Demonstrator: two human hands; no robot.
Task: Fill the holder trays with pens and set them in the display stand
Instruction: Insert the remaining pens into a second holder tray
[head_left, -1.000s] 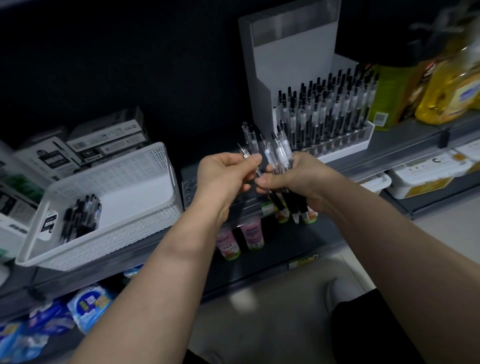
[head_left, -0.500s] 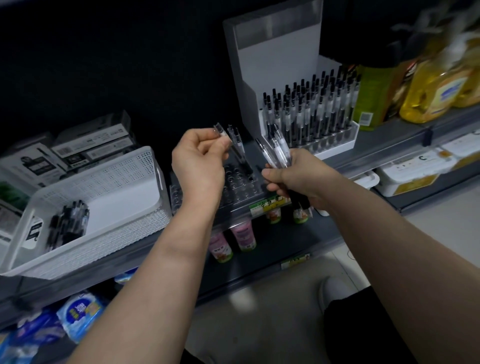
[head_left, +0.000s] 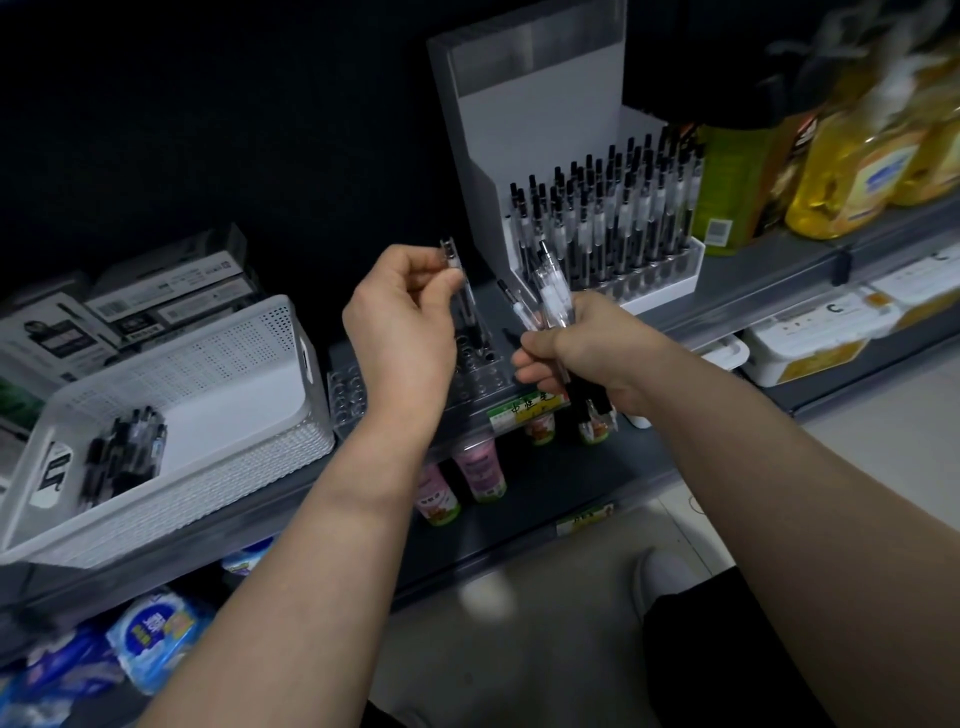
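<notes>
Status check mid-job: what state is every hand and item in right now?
Left hand: pinching pens upright over the holder tray.
Right hand: gripping pen bundle.
Holder tray: lying flat, mostly empty holes.
Display stand: upright, front rows filled.
Basket: holds loose pens.

Clear glossy plastic barrels on pens (head_left: 550, 301), black matt grips. Holder tray (head_left: 345, 395): transparent plastic, shiny. Display stand (head_left: 535, 93): matt white/grey, smooth; card or plastic, can't tell. Basket (head_left: 208, 364): white matt plastic w/ perforated walls. Shelf (head_left: 769, 280): grey, matt, prob. painted metal. Bottles (head_left: 852, 166): glossy translucent yellow plastic. Packets (head_left: 156, 639): shiny blue film.
</notes>
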